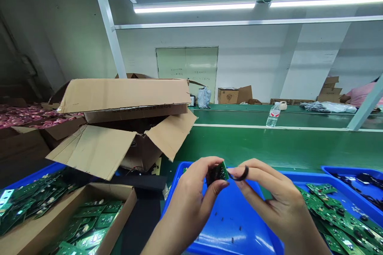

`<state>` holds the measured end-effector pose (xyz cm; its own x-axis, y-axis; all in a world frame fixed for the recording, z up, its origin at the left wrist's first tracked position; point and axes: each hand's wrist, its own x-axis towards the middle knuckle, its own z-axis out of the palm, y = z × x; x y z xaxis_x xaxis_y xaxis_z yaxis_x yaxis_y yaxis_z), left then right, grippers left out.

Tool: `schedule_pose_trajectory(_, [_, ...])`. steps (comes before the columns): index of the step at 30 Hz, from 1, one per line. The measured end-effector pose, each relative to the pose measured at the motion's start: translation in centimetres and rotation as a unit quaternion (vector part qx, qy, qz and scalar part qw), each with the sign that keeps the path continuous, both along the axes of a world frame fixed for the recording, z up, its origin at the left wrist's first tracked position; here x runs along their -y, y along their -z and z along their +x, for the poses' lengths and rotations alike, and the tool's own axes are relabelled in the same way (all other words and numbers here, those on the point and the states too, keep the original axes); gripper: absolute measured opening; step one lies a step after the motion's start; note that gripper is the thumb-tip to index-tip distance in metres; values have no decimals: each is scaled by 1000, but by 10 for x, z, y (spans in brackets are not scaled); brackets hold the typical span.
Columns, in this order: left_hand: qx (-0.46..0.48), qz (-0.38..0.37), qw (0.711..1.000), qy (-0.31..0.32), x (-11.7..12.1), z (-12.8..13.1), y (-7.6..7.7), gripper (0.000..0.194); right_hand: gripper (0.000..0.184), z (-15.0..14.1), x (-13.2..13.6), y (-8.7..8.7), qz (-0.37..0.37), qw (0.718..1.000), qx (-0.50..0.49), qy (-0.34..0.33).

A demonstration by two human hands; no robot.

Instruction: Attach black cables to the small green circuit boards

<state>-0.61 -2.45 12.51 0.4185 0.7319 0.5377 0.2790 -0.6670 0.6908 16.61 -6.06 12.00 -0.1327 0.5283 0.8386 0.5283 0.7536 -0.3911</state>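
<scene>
Green circuit board (pixel 217 174) sits firmly pinched between the thumb and fingers of the left hand (pixel 187 203), held up above the work surface. The right hand (pixel 271 195) grasps a curved black strip (pixel 243 174) between its thumb and forefinger, with one end at the board's edge. Beneath both hands lies a blue plastic tray (pixel 230 235) scattered with small black parts. Just beside it, a second blue tray (pixel 299 179) carries a heap of green boards (pixel 338 217), and a third blue tray (pixel 353 179) holds dark pieces. To the left, a cardboard box (pixel 119 203) holds more green boards (pixel 89 223) below a large open carton (pixel 119 97). Farther off, a green workbench (pixel 239 147) bears a water bottle (pixel 273 115), and a person in a pink top (pixel 362 93) stands at the far right.
</scene>
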Motion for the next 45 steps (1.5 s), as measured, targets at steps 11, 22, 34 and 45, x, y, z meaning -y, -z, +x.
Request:
schedule_pose_trajectory(11, [22,234,972,-20,0,-2,-4,29,36,2,3,1,-291,933,-141,-161])
schedule_pose_trajectory(22, [39,240,970,6,-4,-5,-5,28,32,-13,20,-13,-386,874,-250,-159])
schedule_pose_trajectory(34, [94,182,977,55,-9,-4,-6,28,37,-9,0,3,-376,852,-235,-279])
schedule_pose_trajectory(45, [256,-139,934,209,-14,3,3,27,41,-11,-8,8,-392,838,-252,-285])
